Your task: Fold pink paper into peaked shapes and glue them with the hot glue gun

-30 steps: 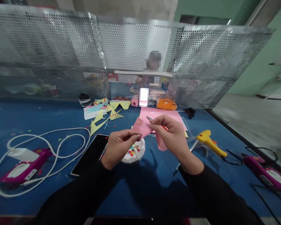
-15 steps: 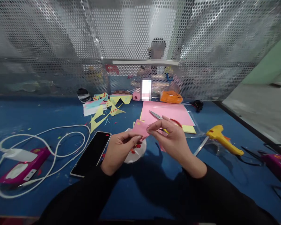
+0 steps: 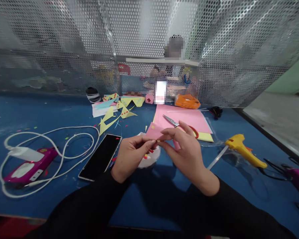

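A small pink paper piece (image 3: 153, 131) with a yellow dot on its face is held above the dish by both hands. My left hand (image 3: 133, 154) pinches its near left edge between thumb and fingers. My right hand (image 3: 183, 154) is closed at the right side of the same paper, thumb and index fingertip together. A tiny yellow bit (image 3: 158, 141) shows between the two thumb tips; whether it is stuck to the paper I cannot tell. Beneath the hands is a white round dish (image 3: 149, 161) with red and yellow bits, partly hidden.
Scissors (image 3: 173, 122) lie on pink sheets (image 3: 189, 116) behind my right hand. A yellow glue gun (image 3: 246, 151) is at right. To the left are a phone (image 3: 101, 157), a purple power strip (image 3: 32, 167), a white cable (image 3: 62, 159) and yellow paper scraps (image 3: 109, 119).
The pink paper has tilted, and my right fingers have moved down to its near edge beside my left thumb. The whole view has shifted slightly.
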Action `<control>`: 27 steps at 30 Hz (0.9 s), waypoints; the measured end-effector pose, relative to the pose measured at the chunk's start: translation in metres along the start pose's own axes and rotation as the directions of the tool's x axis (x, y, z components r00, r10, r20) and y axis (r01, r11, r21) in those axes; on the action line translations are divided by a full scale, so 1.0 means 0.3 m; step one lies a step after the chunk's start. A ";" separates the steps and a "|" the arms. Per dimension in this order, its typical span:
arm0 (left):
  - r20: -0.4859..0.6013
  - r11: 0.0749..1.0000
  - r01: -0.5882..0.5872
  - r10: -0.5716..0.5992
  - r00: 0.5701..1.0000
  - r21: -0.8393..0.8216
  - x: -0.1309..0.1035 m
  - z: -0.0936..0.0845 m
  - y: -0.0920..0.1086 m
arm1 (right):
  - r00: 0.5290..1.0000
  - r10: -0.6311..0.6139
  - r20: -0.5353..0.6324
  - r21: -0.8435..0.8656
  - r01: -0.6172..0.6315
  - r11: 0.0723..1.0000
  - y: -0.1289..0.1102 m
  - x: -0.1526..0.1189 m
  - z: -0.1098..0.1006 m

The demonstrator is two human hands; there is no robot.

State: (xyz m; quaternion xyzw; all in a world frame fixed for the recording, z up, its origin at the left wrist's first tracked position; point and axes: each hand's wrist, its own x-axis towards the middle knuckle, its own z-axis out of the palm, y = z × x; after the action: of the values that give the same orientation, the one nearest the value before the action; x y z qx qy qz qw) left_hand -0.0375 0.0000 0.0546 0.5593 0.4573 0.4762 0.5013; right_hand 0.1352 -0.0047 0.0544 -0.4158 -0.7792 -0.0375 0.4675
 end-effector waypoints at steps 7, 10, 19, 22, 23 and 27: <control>-0.018 1.000 -0.020 0.020 1.000 -0.007 -0.003 -0.001 -0.012 | 0.997 -0.081 0.010 -0.060 0.081 0.995 -0.007 0.004 -0.011; -0.021 1.000 -0.023 0.023 1.000 -0.001 -0.004 0.001 -0.009 | 0.997 -0.081 0.018 -0.070 0.082 0.994 -0.007 0.005 -0.014; -0.019 0.994 -0.082 0.083 0.996 0.066 -0.003 0.006 -0.015 | 0.996 -0.006 0.088 -0.054 0.011 0.998 -0.009 0.000 -0.016; -0.026 0.987 -0.133 0.136 0.990 0.089 -0.003 0.009 -0.024 | 0.996 0.001 0.091 -0.076 0.006 0.997 -0.014 0.001 -0.020; -0.035 0.983 -0.151 0.156 0.987 0.106 -0.004 0.010 -0.025 | 0.996 0.000 0.094 -0.088 0.008 0.996 -0.016 0.002 -0.021; -0.064 0.968 -0.178 0.192 0.979 0.177 -0.009 0.012 -0.022 | 0.993 -0.003 0.117 -0.135 0.019 0.991 -0.026 0.004 -0.025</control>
State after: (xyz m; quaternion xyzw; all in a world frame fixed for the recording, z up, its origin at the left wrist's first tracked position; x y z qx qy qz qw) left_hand -0.0345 -0.0026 0.0477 0.6208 0.4620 0.5022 0.3860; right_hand 0.1348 -0.0124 0.0620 -0.4440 -0.8030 -0.0689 0.3915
